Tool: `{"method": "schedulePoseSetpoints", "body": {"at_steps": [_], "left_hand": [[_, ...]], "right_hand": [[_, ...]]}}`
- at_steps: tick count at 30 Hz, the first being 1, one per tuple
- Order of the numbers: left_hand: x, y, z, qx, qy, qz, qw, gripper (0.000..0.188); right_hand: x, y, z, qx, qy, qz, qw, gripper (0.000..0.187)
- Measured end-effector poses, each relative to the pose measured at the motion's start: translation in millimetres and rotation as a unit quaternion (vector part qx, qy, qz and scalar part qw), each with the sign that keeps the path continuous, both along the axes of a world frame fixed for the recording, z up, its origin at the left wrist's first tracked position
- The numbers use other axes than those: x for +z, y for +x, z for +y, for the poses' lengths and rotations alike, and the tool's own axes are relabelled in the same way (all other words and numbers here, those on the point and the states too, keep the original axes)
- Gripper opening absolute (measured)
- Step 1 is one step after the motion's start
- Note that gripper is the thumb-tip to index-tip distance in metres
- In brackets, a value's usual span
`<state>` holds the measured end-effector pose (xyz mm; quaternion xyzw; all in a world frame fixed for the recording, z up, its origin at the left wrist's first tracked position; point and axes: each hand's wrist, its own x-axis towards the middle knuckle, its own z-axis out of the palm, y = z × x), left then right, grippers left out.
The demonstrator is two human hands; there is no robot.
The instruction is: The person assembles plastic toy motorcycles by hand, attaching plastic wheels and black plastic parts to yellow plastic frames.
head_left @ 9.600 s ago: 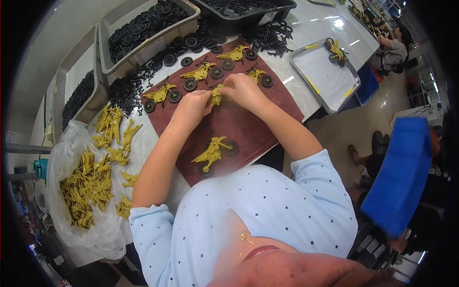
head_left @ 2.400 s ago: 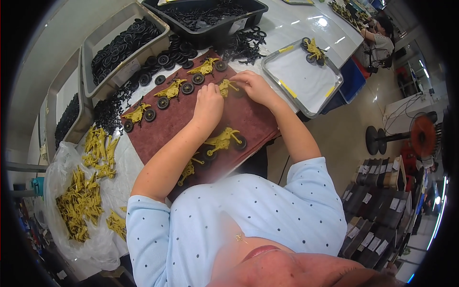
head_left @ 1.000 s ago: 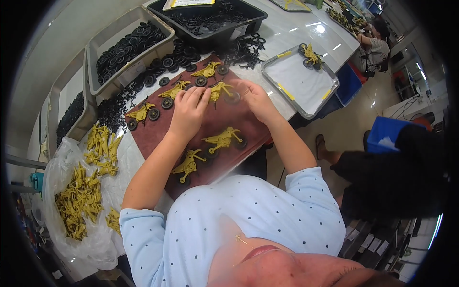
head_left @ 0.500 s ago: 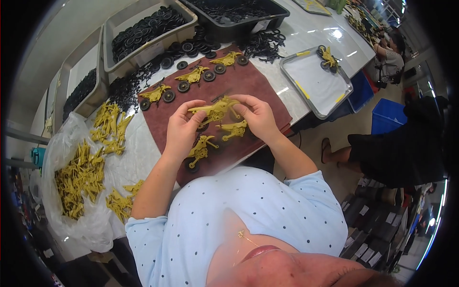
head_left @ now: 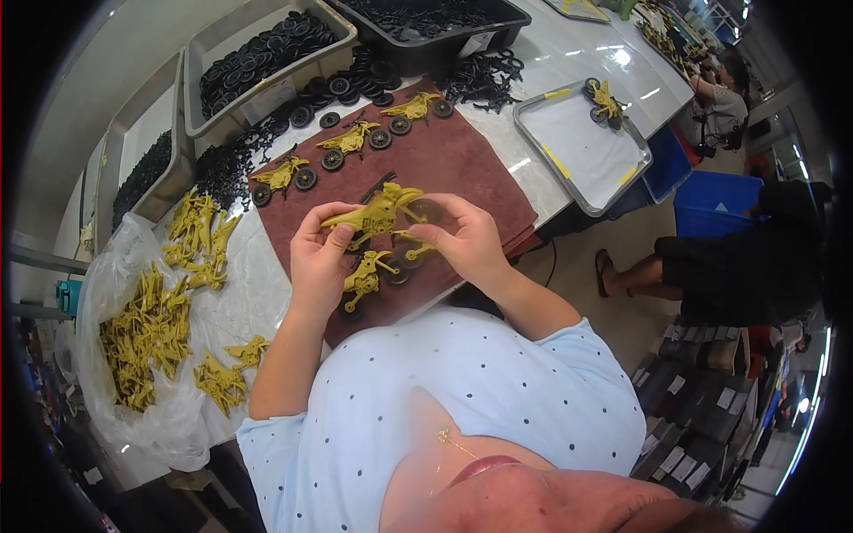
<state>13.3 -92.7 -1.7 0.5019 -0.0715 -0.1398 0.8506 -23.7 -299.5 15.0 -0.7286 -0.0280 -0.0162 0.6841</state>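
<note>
A yellow toy motorcycle body (head_left: 380, 213) with a black handlebar part is held up over the maroon cloth (head_left: 480, 169). My left hand (head_left: 320, 253) pinches its tail end between thumb and fingers. At the fork end, my right hand (head_left: 462, 238) is closed around a black wheel (head_left: 421, 210), which sits against the fork. Beneath my hands lies another yellow motorcycle body (head_left: 364, 277) with black wheels, and one more is partly covered by my right hand. Farther up the cloth are three yellow motorcycles in a slanting row, the middle motorcycle (head_left: 349, 138) among them, with wheels beside or against them.
A grey bin of black wheels (head_left: 200, 120) and a black bin (head_left: 484, 40) stand at the back, loose black parts before them. Left, a plastic bag (head_left: 164, 435) holds yellow bodies. A metal tray (head_left: 582, 147) carries one motorcycle at right. People are beyond the table.
The held body has tilted, its fork end now higher and turned right. A black wheel now shows at the fork by my right hand. My right hand has shifted lower, and the view has moved slightly.
</note>
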Motion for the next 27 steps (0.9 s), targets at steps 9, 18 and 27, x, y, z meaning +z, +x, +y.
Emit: {"method": "schedulePoseSetpoints", "body": {"at_steps": [9, 18, 27], "left_hand": [[-8, -10, 4, 0.022, 0.017, -0.131, 0.991, 0.027], [2, -19, 1, 0.034, 0.047, -0.262, 0.963, 0.023], [7, -21, 4, 0.046, 0.053, -0.248, 0.966, 0.018]], "right_hand": [[1, -9, 7, -0.073, -0.109, -0.184, 0.974, 0.029], [-6, -10, 8, -0.019, 0.064, -0.168, 0.984, 0.028], [11, -13, 0, 0.104, 0.214, -0.045, 0.97, 0.039]]}}
